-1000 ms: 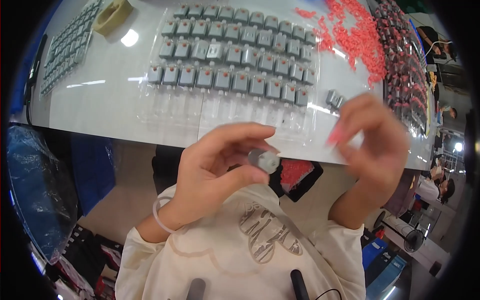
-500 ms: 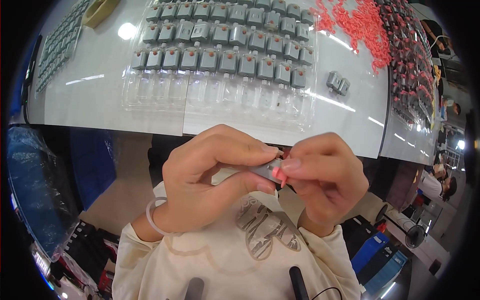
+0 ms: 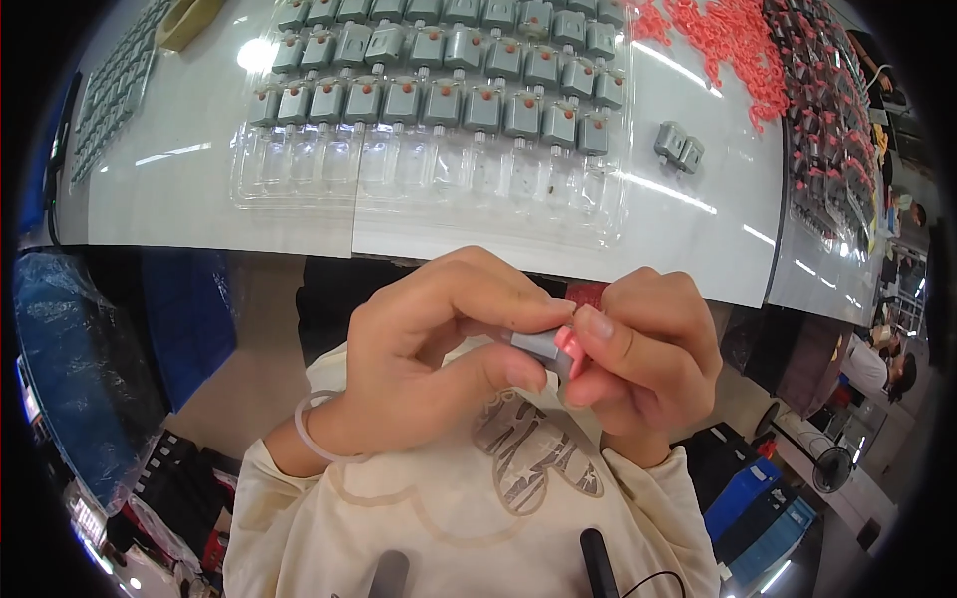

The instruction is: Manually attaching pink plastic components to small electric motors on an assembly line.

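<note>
white surface (image 3: 688,244) under clear tray (image 3: 397,164) of grey motors (image 3: 442,105); pink pieces (image 3: 733,55) heaped far right; left hand (image 3: 419,344) just before near edge, fingers pinching held motor (image 3: 538,345); right hand (image 3: 658,349), fingers narrow, holding pink clip (image 3: 569,352) against motor's right end; clip could skew or slip if pressed off-line; fit partly hidden by fingers; shirt (image 3: 429,518) bears creased print, lettering unclear; no brand made out

I can see a loose cream top (image 3: 439,548) with long sleeves (image 3: 660,508), a lobed grey-brown print (image 3: 525,488) with stars, a scalloped tan line (image 3: 419,500), a pale band (image 3: 303,439) around the left wrist (image 3: 327,424), and a thin black cable (image 3: 660,574).
</note>
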Action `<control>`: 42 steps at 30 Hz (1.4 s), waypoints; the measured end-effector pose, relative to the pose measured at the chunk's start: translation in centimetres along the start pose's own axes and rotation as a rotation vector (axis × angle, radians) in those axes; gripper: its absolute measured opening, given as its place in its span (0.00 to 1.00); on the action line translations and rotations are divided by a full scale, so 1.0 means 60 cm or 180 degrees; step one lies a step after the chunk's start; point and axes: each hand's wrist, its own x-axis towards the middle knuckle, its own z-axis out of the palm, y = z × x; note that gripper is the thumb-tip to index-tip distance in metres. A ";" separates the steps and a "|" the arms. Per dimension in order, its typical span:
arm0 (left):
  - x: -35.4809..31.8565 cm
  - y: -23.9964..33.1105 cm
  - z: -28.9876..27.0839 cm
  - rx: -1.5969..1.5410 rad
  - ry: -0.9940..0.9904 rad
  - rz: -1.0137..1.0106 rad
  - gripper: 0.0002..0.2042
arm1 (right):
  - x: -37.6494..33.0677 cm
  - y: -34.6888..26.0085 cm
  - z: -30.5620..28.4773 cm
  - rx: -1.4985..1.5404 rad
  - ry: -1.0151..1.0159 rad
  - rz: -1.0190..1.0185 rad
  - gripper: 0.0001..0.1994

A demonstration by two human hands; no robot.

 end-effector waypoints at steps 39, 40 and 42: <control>0.039 0.041 -0.032 0.1261 0.0570 0.0028 0.17 | 0.033 0.091 -0.046 -0.0805 -0.0354 0.0879 0.13; 0.039 0.041 -0.036 0.1297 0.0531 0.0047 0.16 | 0.034 0.090 -0.046 -0.0801 -0.0352 0.0872 0.13; 0.037 0.038 -0.040 0.1328 0.0480 0.0069 0.14 | 0.034 0.087 -0.048 -0.1219 -0.0504 0.0784 0.15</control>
